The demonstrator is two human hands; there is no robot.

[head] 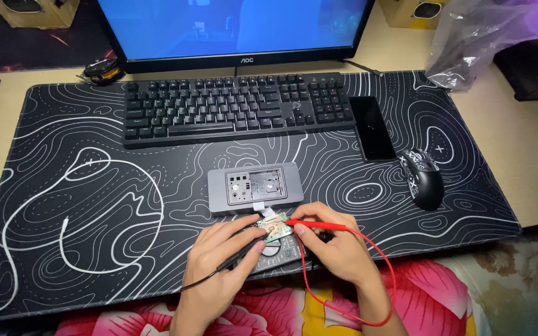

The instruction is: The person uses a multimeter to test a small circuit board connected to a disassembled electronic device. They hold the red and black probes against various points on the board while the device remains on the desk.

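My left hand grips a black test probe whose tip rests on a small green circuit board near the mat's front edge. My right hand holds a red test probe, its tip touching the same board from the right. A red lead loops down from it past my wrist. The board joins by a pale flat ribbon to an opened grey device case lying just beyond my hands. A round silver part sits under my fingers, mostly hidden.
A large black desk mat with white contour lines covers the desk. A black keyboard, a monitor, a dark phone and a patterned mouse lie beyond. A plastic bag sits at the back right.
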